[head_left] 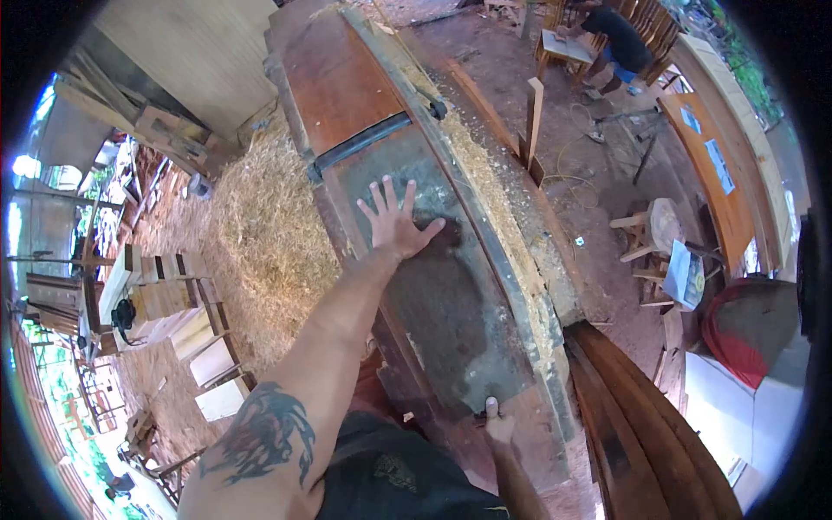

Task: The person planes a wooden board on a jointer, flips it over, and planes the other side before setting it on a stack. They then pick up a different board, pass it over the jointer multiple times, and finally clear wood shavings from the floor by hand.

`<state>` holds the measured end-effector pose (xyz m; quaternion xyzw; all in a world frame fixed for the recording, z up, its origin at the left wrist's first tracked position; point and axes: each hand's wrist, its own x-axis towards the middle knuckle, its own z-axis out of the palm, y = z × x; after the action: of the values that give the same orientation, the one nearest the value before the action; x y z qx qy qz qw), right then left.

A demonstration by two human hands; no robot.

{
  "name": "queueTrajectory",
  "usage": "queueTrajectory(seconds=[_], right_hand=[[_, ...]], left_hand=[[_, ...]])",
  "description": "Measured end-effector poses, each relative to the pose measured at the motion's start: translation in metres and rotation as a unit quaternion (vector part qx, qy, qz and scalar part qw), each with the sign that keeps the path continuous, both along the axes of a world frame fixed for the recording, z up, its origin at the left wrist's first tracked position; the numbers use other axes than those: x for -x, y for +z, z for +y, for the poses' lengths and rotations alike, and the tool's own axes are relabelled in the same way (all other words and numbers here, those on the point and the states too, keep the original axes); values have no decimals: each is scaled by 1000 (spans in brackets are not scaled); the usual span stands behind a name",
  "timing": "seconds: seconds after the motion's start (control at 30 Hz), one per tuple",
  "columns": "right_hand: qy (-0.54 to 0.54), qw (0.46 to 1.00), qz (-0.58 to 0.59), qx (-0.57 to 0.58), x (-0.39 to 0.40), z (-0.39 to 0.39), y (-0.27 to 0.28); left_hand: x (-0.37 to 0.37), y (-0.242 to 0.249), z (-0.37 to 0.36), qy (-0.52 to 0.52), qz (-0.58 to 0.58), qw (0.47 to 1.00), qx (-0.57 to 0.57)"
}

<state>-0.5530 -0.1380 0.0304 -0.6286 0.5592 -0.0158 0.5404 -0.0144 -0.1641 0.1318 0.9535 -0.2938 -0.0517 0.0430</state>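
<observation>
A long jointer-like woodworking machine (468, 338) runs away from me, its flat dark grey surface worn and stained. My left hand (399, 227) lies palm down on that surface with the fingers spread, a short way before the dark crosswise slot (362, 143). Beyond the slot, the bed (338, 82) is smooth and reddish brown. Close to my body, my right hand (500, 425) is at the near end of the dark area, thumb stretched forward on top. The other fingers of this hand are hidden, so I cannot tell what they grip.
Wood shavings (269, 199) are heaped left of the machine, near stacked timber blocks (186, 316). Dark brown boards (641, 416) lean at the near right. Stools (654, 227) and a wide orange-brown board (715, 173) stand further right. Another person (620, 43) bends over a small table at the back.
</observation>
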Motion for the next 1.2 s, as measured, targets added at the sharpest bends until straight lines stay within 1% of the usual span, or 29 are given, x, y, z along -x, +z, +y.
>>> queueTrajectory(seconds=[0.07, 0.1, 0.13, 0.17, 0.27, 0.37, 0.47, 0.57, 0.67, 0.77, 0.87, 0.9, 0.93, 0.97, 1.07, 1.1, 1.13, 1.17, 1.2], right_hand=[[-23, 999, -8, -38, -11, 1, -9], [-31, 997, -11, -76, -26, -4, 3], [-40, 993, -15, -114, -52, -13, 34], [-49, 987, -18, -153, -70, -19, 51], [-9, 992, -15, -121, -83, -21, 42], [-2, 990, -1, -142, -107, -28, 53], [-40, 976, -27, -211, -148, -38, 82], [-34, 973, -40, -223, -174, -43, 94], [-13, 981, -33, -189, -153, -31, 38], [3, 992, -30, -124, -163, -28, 38], [-12, 990, -64, -121, -180, -29, 49], [-18, 989, -62, -133, -197, -34, 69], [-23, 988, -60, -144, -219, -42, 101], [-29, 986, -57, -155, -229, -46, 117], [-137, 960, -101, -222, -206, -33, 71], [-97, 985, -87, -111, -209, -35, 84], [-56, 996, -72, 2, -220, -38, 112], [-13, 992, -55, 115, -227, -40, 128], [92, 973, -100, 185, -229, -39, 126]], left_hand=[[-17, 3, -5, 6, 7, 1000, -9], [-26, 4, -6, 11, 11, 1000, -13], [-33, 4, -7, 13, 10, 1000, -18], [-41, 4, -8, 13, 9, 1000, -23], [-63, 5, -11, 14, 6, 999, -41], [-82, 10, -14, 17, 9, 998, -61], [-106, 3, -19, 18, -2, 998, -63], [-123, -3, -17, 17, -10, 998, -60], [-137, -3, -19, 17, -13, 998, -54], [-148, -9, -19, 16, -20, 999, -44], [-156, -11, -19, 15, -25, 999, -38], [-158, -10, -19, 14, -26, 999, -37], [-161, -11, -19, 13, -27, 999, -36], [-164, -12, -19, 12, -28, 999, -34], [-172, -11, -20, 13, -26, 999, -32], [-173, -13, -20, 15, -23, 999, -32], [-175, -15, -19, 15, -25, 999, -31], [-176, -17, -19, 14, -26, 999, -31], [-178, -18, -19, 15, -29, 999, -29]])
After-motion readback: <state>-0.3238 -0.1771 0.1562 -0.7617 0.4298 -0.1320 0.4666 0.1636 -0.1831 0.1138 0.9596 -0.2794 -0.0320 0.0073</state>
